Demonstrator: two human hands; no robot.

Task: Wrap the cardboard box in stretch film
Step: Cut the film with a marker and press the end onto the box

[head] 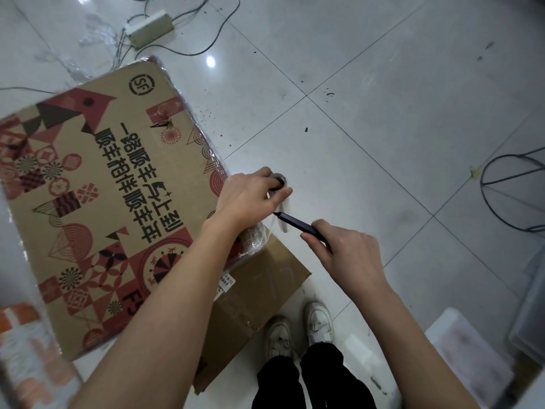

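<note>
1. Brown cardboard with red and black printed patterns makes up the box (112,202), which stands on the pale tiled floor (383,113) with its printed face turned up toward the camera and fills the left half of the view.
2. Clear film (256,237) shows as a shiny, wrinkled skin along the box's right edge and bunches at the corner just below the left wrist.
3. The left hand (247,199) reaches across that right edge, its fingers curled around the end of a film roll (278,180), of which only the round core end shows past the fingertips.
4. A pale strip of film hangs down from the roll between the two hands.
5. The right hand (345,255) grips a slim black cutter (298,224) in curled fingers, and its tip points left, touching or nearly touching the film just below the left hand.
6. Plain brown cardboard, the box's side or a flap, lies below the hands with a small barcode label (226,283) on it.
7. White shoes (298,329) and black trousers show at the bottom, just beside the box.
8. A white power strip (149,26) with dark cables lies on the floor beyond the box, and a black wire frame (513,184) stands at the right edge.
</note>
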